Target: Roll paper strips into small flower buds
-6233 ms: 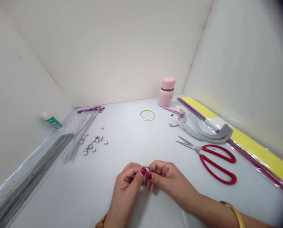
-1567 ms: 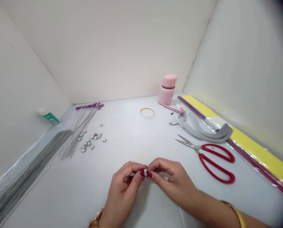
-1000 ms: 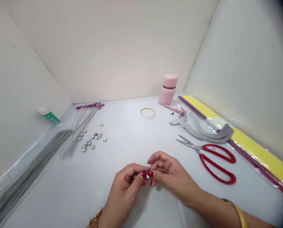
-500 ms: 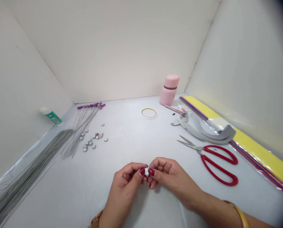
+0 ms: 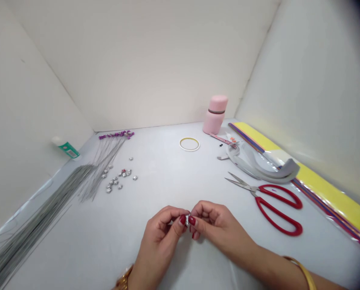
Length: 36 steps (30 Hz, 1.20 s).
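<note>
A small silver folded paper star [image 5: 187, 220] is pinched between both hands, low in the middle of the view. My left hand [image 5: 163, 229] grips it between thumb and forefinger. From the other side, my right hand [image 5: 218, 223] holds it the same way, the two thumbs almost meeting. Fingertips cover most of the star. More small silver stars [image 5: 115, 182] lie loose on the table to the left, one of them marked with red. Red-handled scissors [image 5: 254, 189] rest to the right of my right hand, blades apart.
Grey wires [image 5: 44, 213] spread along the left, near purple-tipped stems [image 5: 116, 135]. A green-white tube [image 5: 67, 149] leans on the left wall. A tape roll [image 5: 189, 144], pink bottle [image 5: 215, 114], pale curled strips [image 5: 264, 171] and yellow paper packs [image 5: 315, 181] stand or lie beyond and right.
Both hands have shifted very slightly to the right, and the thumbs have closed in, so less of the star shows. Things on the table stay put.
</note>
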Each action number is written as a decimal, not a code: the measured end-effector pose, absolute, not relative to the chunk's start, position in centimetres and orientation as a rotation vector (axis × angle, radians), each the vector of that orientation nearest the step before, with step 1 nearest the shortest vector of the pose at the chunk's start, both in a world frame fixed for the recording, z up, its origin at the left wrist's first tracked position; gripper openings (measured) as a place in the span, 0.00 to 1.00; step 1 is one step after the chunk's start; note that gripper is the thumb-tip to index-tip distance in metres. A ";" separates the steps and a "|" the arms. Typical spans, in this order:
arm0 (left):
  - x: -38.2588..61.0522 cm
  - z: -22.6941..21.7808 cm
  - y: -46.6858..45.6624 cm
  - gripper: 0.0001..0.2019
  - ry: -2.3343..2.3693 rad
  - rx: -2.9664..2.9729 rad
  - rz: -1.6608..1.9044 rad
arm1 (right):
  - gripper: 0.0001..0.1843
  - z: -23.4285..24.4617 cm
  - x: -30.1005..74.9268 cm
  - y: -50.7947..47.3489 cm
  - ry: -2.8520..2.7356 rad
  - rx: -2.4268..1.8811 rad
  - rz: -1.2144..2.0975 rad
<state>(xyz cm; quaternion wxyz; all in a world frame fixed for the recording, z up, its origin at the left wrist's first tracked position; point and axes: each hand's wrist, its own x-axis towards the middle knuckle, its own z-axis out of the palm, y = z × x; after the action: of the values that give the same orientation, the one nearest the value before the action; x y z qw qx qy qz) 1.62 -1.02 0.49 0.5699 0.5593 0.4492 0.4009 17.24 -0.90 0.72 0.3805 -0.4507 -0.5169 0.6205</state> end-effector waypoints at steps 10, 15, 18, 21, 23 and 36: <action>2.1 0.5 -0.9 0.06 1.079 0.816 0.946 | 0.06 0.5 17.3 -0.6 -1.331 -1.085 1.616; 2.3 0.5 -1.0 0.06 1.043 0.773 0.926 | 0.07 0.6 17.2 -0.8 -1.303 -1.050 1.623; 2.1 0.4 -1.1 0.06 1.064 0.879 0.932 | 0.07 0.8 17.0 -0.8 -1.251 -1.057 1.642; 1.8 0.3 -1.3 0.06 1.072 1.179 0.991 | 0.08 0.6 17.1 -0.9 -1.208 -1.090 1.674; 1.6 0.3 -1.4 0.06 1.075 1.338 1.015 | 0.09 0.4 17.2 -0.8 -1.195 -1.130 1.661; 2.2 0.1 -0.9 0.09 1.085 0.967 0.989 | 0.10 1.0 17.1 -0.4 -1.120 -1.049 1.757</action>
<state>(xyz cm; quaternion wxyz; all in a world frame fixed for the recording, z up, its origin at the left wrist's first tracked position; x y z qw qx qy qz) 2.18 -0.89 0.06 0.6380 0.4238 0.4753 0.4331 17.15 -0.41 0.95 0.3933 -0.4135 -0.4414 0.6925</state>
